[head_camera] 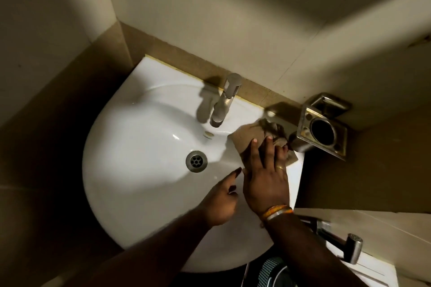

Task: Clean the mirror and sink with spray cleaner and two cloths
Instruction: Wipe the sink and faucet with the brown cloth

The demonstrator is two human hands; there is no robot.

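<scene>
Dim beige-tiled bathroom corner, white sink (140, 193) seen from right above.

Nearest the camera, the left hand (221, 202) hovers over the front of the basin, fingers loosely curled around nothing, index finger sticking out toward the drain (196, 161). The right hand (265, 175), ring on one finger and orange bands at the wrist, lies flat with fingers spread, pressing a brown cloth (247, 137) onto the sink's right rim. The cloth runs lengthwise from the fingers back toward the wall, bunched up at its far end. The bowl itself looks empty apart from the drain. Further back is the steel tap (225, 100), spout aimed into the bowl. Just right of the cloth there's a metal wall holder (323, 131), and its round cup slot looks dark and empty.
</scene>
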